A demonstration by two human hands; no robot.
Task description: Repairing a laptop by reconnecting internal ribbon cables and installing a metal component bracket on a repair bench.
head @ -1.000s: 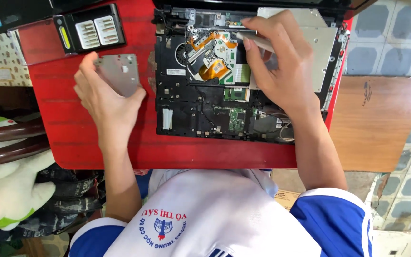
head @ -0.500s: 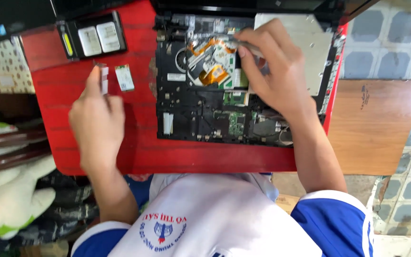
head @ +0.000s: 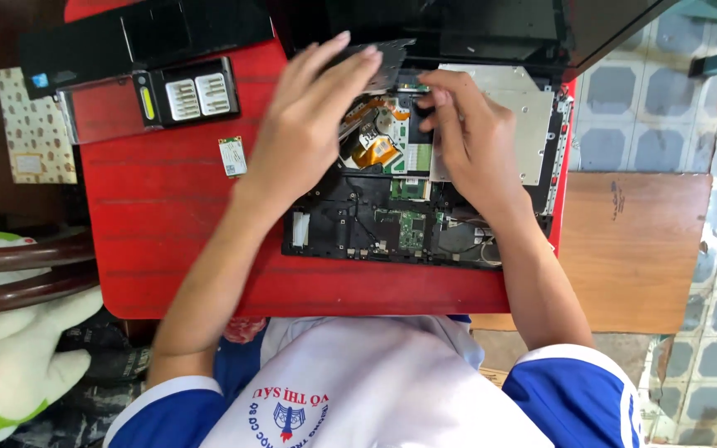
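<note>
Moved: my left hand (head: 313,124) has left the red worktop (head: 168,216) and come over the opened laptop (head: 425,191); the small green card (head: 231,156) now lies alone on the red surface, well apart from both hands.
Left hand: fingers spread flat on a thin grey metal plate (head: 379,62) at the far edge of the laptop, fingertips on top of it; I cannot tell whether the thumb grips underneath.
Right hand: my right hand (head: 470,145) is bent over the middle of the laptop, fingertips pinched close at the near edge of the same plate; what they pinch is hidden.
Plate, position: tilted up at the back of the laptop body, just above the orange ribbon cable (head: 375,149) and the silver drive (head: 499,124).
Plate, handling: judged light, stiff, thin-edged; likely to bend if levered. Best taken by its two short edges, clear of the cable.
Laptop: base open, black frame, green boards bare; fragile parts exposed, so press only on the frame.
Worktop, far left: black case with white and yellow cells (head: 186,95); black panel (head: 139,37) beyond it.
Beside worktop: patterned box (head: 35,124), wooden chair back (head: 18,274), soft toy (head: 10,365), wooden table (head: 632,249) to the right.
</note>
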